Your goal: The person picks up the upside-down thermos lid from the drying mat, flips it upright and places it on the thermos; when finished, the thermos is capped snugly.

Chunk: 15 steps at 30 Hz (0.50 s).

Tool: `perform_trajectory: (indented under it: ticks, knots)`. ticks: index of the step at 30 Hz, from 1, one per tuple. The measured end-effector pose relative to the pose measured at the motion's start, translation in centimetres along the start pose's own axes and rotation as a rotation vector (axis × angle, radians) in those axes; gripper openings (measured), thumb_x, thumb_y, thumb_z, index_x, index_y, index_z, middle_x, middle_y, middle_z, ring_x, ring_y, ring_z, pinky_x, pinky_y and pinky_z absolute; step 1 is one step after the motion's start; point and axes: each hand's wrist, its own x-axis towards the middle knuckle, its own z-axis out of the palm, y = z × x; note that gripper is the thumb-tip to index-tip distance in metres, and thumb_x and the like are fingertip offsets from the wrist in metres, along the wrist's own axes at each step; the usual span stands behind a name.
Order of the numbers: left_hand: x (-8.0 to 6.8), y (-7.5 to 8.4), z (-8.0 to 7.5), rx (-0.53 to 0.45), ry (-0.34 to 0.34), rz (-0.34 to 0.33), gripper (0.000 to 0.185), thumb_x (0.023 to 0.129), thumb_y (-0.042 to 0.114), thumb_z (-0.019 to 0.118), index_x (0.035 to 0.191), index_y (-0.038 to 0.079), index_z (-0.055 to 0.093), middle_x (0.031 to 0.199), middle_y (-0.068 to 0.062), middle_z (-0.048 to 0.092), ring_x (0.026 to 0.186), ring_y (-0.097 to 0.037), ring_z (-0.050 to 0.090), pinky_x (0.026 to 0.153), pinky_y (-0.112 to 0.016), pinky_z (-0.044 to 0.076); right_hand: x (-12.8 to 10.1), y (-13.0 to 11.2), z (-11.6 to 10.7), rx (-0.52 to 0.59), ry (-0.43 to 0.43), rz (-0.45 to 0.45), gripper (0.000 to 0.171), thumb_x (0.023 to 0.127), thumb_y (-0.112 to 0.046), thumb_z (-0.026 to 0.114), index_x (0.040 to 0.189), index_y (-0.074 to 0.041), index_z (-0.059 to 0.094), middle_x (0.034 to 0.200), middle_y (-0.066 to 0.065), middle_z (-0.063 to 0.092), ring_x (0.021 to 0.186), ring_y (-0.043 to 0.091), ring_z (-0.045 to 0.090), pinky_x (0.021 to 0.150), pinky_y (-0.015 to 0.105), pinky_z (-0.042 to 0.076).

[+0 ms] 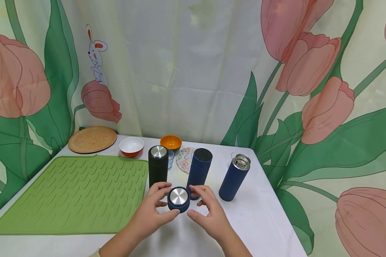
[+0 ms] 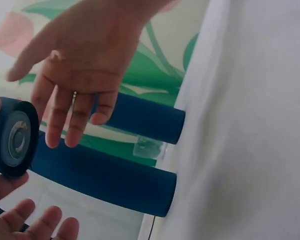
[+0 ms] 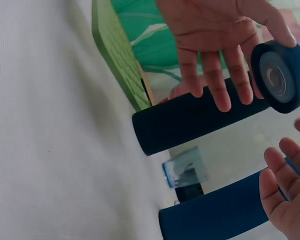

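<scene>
My left hand [image 1: 150, 211] pinches a blue bottle lid [image 1: 179, 198] between thumb and fingers, its silver top facing up in the head view. In the right wrist view the ringed underside of the lid [image 3: 276, 80] shows. My right hand [image 1: 209, 214] is just to the right of the lid, thumb and fingers spread apart from it. Behind the hands stand a black bottle [image 1: 158, 167] with a silver-topped lid and a dark-capped blue bottle [image 1: 200, 167]. Farther right, an uncapped blue bottle [image 1: 233, 182] shows its bare steel mouth.
A green ridged mat [image 1: 83, 192] covers the table's left side. At the back are a round wooden board [image 1: 92, 139], a red-and-white bowl [image 1: 132, 151], an orange bowl [image 1: 171, 142] and a flowered plate [image 1: 183, 162]. A clear bluish cup [image 3: 187, 167] stands behind the bottles.
</scene>
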Motion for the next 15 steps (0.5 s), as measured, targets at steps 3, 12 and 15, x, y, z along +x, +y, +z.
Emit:
perform_trajectory:
  ticks: [3, 12, 15]
  knots:
    - [-0.13, -0.10, 0.30, 0.036, -0.016, 0.050, 0.050, 0.079, 0.030, 0.094, 0.125, 0.033, 0.073, 0.149, 0.002, 0.052, 0.134, -0.021, 0.053, 0.095, -0.033, 0.059, 0.04, 0.03, 0.01, 0.003, -0.017, 0.023, 0.050, 0.091, -0.031, 0.084, 0.139, -0.033, 0.070, 0.140, -0.006, 0.061, 0.129, 0.015, 0.057, 0.099, 0.033, 0.055]
    - [0.02, 0.02, 0.83, 0.104, -0.064, 0.095, 0.053, 0.077, 0.041, 0.096, 0.122, 0.037, 0.070, 0.151, 0.003, 0.050, 0.129, -0.019, 0.057, 0.096, -0.034, 0.058, -0.10, 0.88, -0.53, -0.001, -0.064, -0.050, 0.046, 0.092, -0.025, 0.084, 0.136, -0.028, 0.073, 0.140, -0.003, 0.061, 0.128, 0.013, 0.055, 0.098, 0.032, 0.055]
    - [-0.02, 0.05, 0.88, 0.116, -0.061, 0.107, 0.050, 0.075, 0.042, 0.097, 0.117, 0.037, 0.070, 0.150, 0.004, 0.050, 0.128, -0.019, 0.057, 0.096, -0.035, 0.058, -0.16, 0.84, -0.98, -0.021, -0.086, -0.107, 0.046, 0.092, -0.024, 0.084, 0.136, -0.026, 0.072, 0.141, 0.001, 0.061, 0.129, 0.010, 0.055, 0.097, 0.032, 0.055]
